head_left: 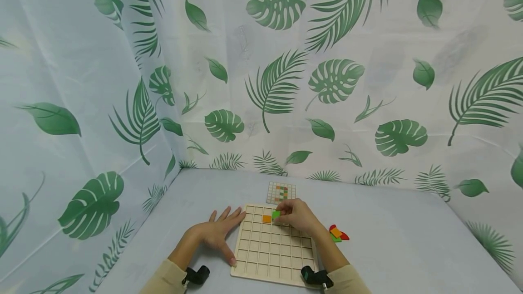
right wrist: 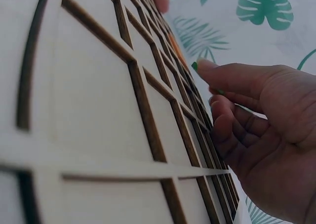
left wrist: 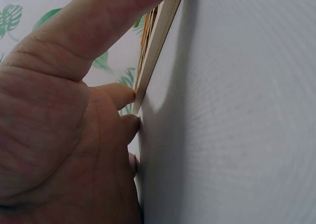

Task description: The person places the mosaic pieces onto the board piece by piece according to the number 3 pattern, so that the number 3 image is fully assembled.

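A pale wooden grid board [head_left: 263, 249] lies on the table in front of me. My left hand [head_left: 214, 234] has its fingers spread, with thumb and fingertips touching the board's left edge; the left wrist view shows the thumb [left wrist: 98, 26] along that edge. My right hand [head_left: 301, 217] pinches a small green tile [head_left: 275, 214] between thumb and fingers over the board's far rows. Only slivers of the green tile [right wrist: 194, 66] show in the right wrist view. Just left of it, an orange square tile [head_left: 267, 219] sits in a cell.
Behind the board lies a small pattern card [head_left: 270, 190] printed with a grid and coloured squares. To the right of my right forearm is a little pile of red, orange and green pieces [head_left: 336, 232]. A leaf-printed curtain [head_left: 261, 149] borders the table at the back and left.
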Demonstrator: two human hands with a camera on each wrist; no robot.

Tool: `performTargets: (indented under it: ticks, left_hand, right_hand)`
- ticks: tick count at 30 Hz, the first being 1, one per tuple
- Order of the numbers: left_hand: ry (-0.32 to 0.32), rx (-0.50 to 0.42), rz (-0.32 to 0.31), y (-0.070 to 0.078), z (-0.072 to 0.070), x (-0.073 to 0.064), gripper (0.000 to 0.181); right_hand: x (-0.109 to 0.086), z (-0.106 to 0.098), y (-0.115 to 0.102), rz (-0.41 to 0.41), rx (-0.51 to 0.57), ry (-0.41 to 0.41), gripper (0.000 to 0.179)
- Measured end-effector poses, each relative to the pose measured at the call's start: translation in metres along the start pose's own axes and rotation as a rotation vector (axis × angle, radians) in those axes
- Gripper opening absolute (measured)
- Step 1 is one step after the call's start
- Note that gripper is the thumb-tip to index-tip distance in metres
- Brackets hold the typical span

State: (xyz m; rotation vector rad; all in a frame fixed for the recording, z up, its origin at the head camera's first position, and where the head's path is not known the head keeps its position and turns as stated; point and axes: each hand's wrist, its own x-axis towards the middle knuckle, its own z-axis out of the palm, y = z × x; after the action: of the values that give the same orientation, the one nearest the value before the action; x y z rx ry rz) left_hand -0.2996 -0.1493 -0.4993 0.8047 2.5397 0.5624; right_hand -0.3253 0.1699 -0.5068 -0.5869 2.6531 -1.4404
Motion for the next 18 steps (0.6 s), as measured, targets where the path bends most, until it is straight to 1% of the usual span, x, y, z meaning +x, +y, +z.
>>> performTargets:
  ticks: [8,15,18]
  left_hand:
    - [-0.001,0.005,-0.01,0.0027,-0.0013,-0.0015,0.139]
    - [-0.001,0.006,-0.022,0.0038,-0.0013,-0.0007,0.14]
    - [-0.001,0.001,-0.023,0.0034,-0.001,-0.0004,0.14]
  right_hand:
    - [-0.0018,-0.0015,0.0016,-0.01,-0.015,-0.022,0.023]
    - [-0.0011,-0.0021,0.0047,0.009,-0.025,-0.041,0.022]
    - [-0.0019,-0.0021,0.0043,0.003,-0.03,-0.049,0.023]
